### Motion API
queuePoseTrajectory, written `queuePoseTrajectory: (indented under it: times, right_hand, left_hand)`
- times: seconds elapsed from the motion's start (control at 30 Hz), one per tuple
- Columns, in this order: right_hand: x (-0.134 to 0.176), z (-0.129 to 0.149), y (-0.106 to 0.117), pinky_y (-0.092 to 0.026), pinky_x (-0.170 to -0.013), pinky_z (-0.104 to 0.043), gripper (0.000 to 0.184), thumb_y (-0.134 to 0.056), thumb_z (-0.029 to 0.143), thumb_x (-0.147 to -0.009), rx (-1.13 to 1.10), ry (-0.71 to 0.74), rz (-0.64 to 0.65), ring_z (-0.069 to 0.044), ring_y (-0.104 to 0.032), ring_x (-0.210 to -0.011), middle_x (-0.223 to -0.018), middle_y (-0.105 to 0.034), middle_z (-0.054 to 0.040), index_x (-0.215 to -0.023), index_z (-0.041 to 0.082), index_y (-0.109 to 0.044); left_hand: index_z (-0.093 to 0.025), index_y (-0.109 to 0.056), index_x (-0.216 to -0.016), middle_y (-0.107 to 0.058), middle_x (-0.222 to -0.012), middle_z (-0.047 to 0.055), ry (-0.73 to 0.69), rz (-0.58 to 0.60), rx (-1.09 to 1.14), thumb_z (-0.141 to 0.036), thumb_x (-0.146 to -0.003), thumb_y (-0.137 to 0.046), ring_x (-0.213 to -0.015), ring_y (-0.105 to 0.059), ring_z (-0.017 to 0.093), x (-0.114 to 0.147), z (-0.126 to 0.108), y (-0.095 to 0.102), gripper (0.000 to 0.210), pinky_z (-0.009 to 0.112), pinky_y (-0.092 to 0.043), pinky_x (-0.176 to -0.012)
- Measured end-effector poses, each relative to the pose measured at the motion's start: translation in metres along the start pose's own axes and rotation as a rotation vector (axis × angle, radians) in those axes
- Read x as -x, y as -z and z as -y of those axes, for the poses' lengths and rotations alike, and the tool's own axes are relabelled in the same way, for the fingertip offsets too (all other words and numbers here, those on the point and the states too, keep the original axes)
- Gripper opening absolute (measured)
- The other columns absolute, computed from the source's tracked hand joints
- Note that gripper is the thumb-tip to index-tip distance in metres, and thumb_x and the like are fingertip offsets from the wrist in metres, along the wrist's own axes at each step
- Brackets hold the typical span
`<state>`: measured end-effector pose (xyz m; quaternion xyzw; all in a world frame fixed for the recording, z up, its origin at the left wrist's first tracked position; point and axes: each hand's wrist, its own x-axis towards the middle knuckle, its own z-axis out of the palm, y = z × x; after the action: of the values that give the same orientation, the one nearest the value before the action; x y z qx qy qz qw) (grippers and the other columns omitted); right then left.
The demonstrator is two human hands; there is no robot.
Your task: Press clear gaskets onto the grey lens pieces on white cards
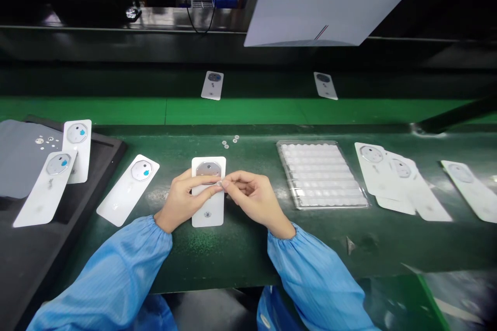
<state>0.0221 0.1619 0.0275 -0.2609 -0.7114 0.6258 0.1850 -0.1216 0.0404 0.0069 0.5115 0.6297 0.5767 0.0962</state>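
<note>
A white phone-back panel (208, 216) with a dark round camera area at its top lies upright in front of me on the green bench. Over its middle, my left hand (190, 192) and my right hand (250, 194) meet, thumbs and forefingers pinched together. Between the fingertips is a small pale round piece (219, 183), too small to make out fully. Both hands seem to grip it. Several tiny clear discs (230, 141) lie on the bench just beyond the panel.
Left, white panels with blue-dotted camera rings (128, 190) lie on the bench and a black tray (93, 176). Right are a clear tray of white round pieces (325, 176), overlapping panels (404, 183) and another panel (471, 191). Two panels (212, 86) rest beyond the green strip (240, 111).
</note>
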Motion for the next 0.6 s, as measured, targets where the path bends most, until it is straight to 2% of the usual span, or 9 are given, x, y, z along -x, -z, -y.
queuePoseTrajectory:
  times: [0.17, 0.3, 0.4, 0.6]
  right_hand:
    - [0.002, -0.003, 0.000, -0.037, -0.043, -0.023, 0.041, -0.074, 0.057, -0.084, 0.035, 0.031, -0.101, -0.011, -0.051, -0.050, -0.061, -0.062, -0.0016, -0.082, 0.016, -0.072]
    - [0.003, -0.005, -0.003, -0.041, -0.045, -0.024, 0.039, -0.071, 0.056, -0.087, 0.074, 0.062, -0.190, -0.013, -0.056, -0.053, -0.066, -0.066, -0.0034, -0.084, 0.017, -0.072]
    - [0.004, -0.007, -0.006, -0.042, -0.045, -0.024, 0.036, -0.070, 0.052, -0.089, 0.117, 0.082, -0.216, -0.012, -0.056, -0.052, -0.064, -0.066, -0.0031, -0.083, 0.017, -0.073]
    - [0.004, -0.009, -0.010, -0.043, -0.046, -0.025, 0.030, -0.069, 0.046, -0.091, 0.159, 0.149, -0.239, -0.012, -0.055, -0.051, -0.065, -0.068, -0.0030, -0.084, 0.017, -0.074]
  left_hand:
    - [-0.021, -0.079, -0.101, -0.079, -0.100, 0.005, 0.027, 0.025, -0.041, -0.020, -0.084, -0.081, -0.092, -0.074, 0.020, -0.001, -0.002, 0.000, 0.016, 0.033, -0.060, -0.089]
    - [-0.022, -0.077, -0.087, -0.078, -0.086, 0.001, 0.042, 0.039, -0.075, -0.018, -0.084, -0.079, -0.083, -0.072, 0.018, 0.000, 0.000, 0.000, 0.005, 0.031, -0.059, -0.081]
    - [-0.022, -0.076, -0.080, -0.076, -0.079, 0.000, 0.053, 0.048, -0.059, -0.017, -0.084, -0.079, -0.077, -0.071, 0.017, 0.001, 0.001, -0.001, 0.007, 0.029, -0.057, -0.073]
    - [-0.021, -0.076, -0.079, -0.076, -0.082, 0.001, -0.004, 0.044, -0.015, -0.015, -0.085, -0.078, -0.077, -0.071, 0.016, 0.002, 0.001, -0.003, 0.008, 0.028, -0.058, -0.076]
